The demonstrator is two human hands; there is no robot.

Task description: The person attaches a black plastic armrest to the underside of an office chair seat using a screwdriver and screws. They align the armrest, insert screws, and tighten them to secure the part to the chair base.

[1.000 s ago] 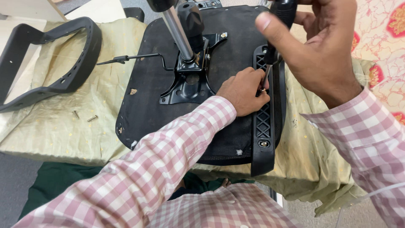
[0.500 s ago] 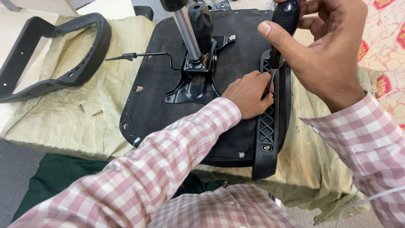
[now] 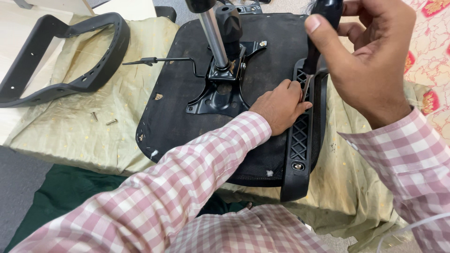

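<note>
A person in a pink-and-white checked shirt works on an upturned black office-chair seat [image 3: 178,107] lying on a pale green cloth [image 3: 89,136]; the top of the chrome gas-lift column [image 3: 213,35] runs out of frame, as does the far edge of the seat; the lower part of the screwdriver's shaft is thin and partly masked by the fingers, and its tip cannot be made out.

The right hand [image 3: 370,65] is wrapped closed around the black handle of a screwdriver [image 3: 318,28], thumb pressed along the handle's side, held upright above the black plastic armrest bracket [image 3: 300,140] at the seat's right edge; the left hand [image 3: 279,107] rests on the seat just beside that bracket, its fingers pinched narrowly about the metal shaft where it meets the bracket's latticed upper part; whether they also hold a screw there cannot be told.

One screw head [image 3: 297,166] shows lower down in the bracket, well clear of both hands; the black metal mounting plate [image 3: 220,93] sits at the foot of the column, near the left hand's knuckles, with a thin lever rod [image 3: 164,60] reaching leftward from it; a loose black armrest loop [image 3: 70,61] lies on the cloth at far left, partly cut by the frame; two small screws [image 3: 103,118] lie on the cloth below it.
</note>
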